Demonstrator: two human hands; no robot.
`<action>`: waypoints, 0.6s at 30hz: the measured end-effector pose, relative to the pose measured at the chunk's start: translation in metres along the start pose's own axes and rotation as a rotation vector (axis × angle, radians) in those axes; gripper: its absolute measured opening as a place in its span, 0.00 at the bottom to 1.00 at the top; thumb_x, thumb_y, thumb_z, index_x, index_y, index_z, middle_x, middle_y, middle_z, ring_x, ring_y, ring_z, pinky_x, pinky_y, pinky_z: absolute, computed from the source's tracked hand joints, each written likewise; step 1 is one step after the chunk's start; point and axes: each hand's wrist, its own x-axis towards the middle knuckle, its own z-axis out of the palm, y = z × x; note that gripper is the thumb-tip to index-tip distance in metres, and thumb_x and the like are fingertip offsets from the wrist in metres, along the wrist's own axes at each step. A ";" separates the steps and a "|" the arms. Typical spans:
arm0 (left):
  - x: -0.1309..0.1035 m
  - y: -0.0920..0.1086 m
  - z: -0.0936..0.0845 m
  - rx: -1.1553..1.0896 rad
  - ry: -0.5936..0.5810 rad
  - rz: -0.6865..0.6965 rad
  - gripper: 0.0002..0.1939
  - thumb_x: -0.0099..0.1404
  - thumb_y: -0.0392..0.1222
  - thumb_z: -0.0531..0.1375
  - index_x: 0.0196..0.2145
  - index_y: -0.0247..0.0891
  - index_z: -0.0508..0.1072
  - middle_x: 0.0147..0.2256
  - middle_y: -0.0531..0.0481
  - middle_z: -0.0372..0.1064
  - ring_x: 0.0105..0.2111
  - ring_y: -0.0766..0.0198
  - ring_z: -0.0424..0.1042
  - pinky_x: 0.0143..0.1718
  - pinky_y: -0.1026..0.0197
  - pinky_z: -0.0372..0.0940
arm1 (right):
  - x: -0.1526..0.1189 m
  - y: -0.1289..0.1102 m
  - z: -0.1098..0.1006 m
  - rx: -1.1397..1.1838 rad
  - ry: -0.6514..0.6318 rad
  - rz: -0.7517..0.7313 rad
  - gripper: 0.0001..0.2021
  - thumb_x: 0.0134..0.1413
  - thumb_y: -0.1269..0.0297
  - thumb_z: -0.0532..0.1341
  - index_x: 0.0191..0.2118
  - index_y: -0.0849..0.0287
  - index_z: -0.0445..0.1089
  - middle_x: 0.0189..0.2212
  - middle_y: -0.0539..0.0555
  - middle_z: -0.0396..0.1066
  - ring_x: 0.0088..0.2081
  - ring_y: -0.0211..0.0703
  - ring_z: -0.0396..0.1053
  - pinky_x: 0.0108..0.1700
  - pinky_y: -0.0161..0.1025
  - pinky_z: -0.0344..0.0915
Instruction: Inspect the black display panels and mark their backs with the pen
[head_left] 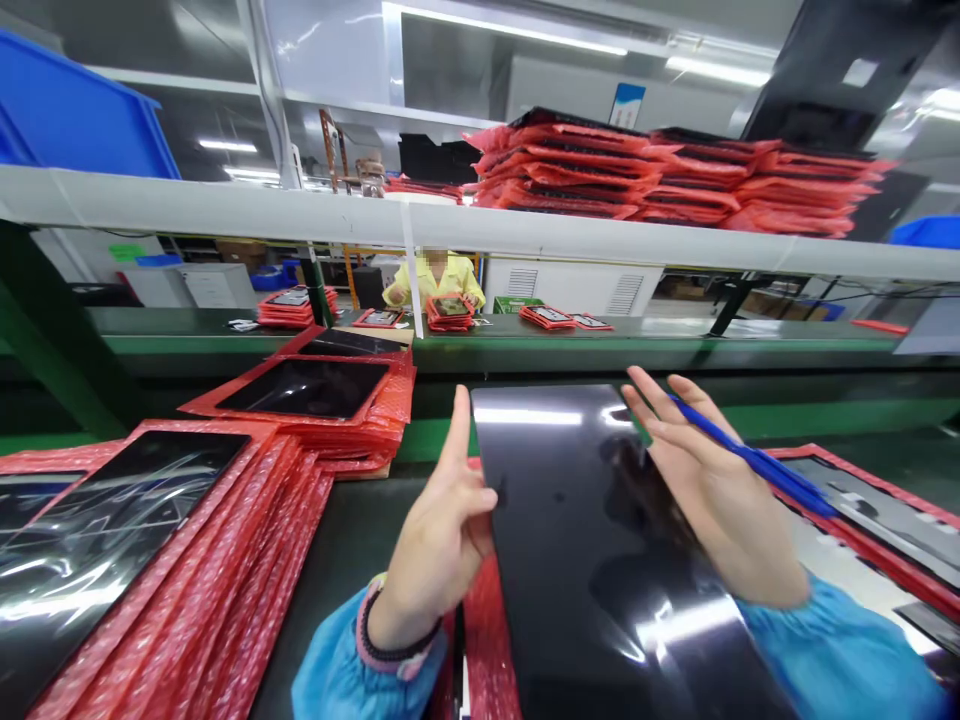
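Note:
A glossy black screen panel (570, 540) stands tilted up in front of me, with lights reflected on its face. My left hand (442, 515) grips its left edge, thumb at the front and index finger pointing upward. Along the right edge is my right hand (712, 480), its fingers partly spread; whether it bears the panel's weight I cannot tell. A slim blue tool (757, 460), possibly tweezers, lies across that hand, held between the fingers. Red bubble wrap (491, 640) shows below the panel, partly hidden by it.
Stacked red bubble-wrap bags with black screens (127, 520) lie on the left, another stack (315, 400) behind them. Opened device parts (862, 510) lie at right. A shelf (450, 220) spans overhead, carrying red-wrapped stacks (570, 165). Across the bench sits a person in yellow (450, 275).

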 end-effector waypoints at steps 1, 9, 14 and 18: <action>0.004 0.004 -0.002 -0.001 0.056 0.030 0.48 0.56 0.26 0.59 0.68 0.53 0.46 0.20 0.62 0.62 0.20 0.74 0.62 0.25 0.73 0.60 | 0.010 0.004 0.005 0.005 -0.016 -0.021 0.19 0.39 0.71 0.70 0.40 0.48 0.71 0.50 0.49 0.76 0.57 0.45 0.67 0.62 0.52 0.60; 0.019 0.054 -0.048 0.074 0.232 0.256 0.34 0.54 0.24 0.56 0.59 0.35 0.67 0.43 0.47 0.77 0.39 0.60 0.77 0.42 0.63 0.71 | 0.086 0.029 0.073 -0.291 -0.340 -0.051 0.10 0.43 0.58 0.71 0.28 0.58 0.74 0.21 0.51 0.77 0.29 0.43 0.76 0.42 0.43 0.73; -0.003 0.090 -0.086 0.090 0.345 0.373 0.28 0.50 0.23 0.58 0.50 0.35 0.73 0.41 0.47 0.78 0.40 0.58 0.78 0.40 0.63 0.73 | 0.094 0.062 0.144 -0.361 -0.492 0.087 0.06 0.48 0.63 0.70 0.31 0.58 0.74 0.25 0.51 0.77 0.31 0.41 0.77 0.33 0.36 0.73; -0.019 0.107 -0.105 0.079 0.469 0.569 0.26 0.47 0.24 0.60 0.46 0.35 0.76 0.38 0.49 0.78 0.39 0.60 0.78 0.37 0.68 0.73 | 0.091 0.092 0.181 -0.395 -0.517 0.221 0.06 0.58 0.67 0.64 0.41 0.62 0.72 0.31 0.50 0.75 0.30 0.37 0.74 0.33 0.36 0.73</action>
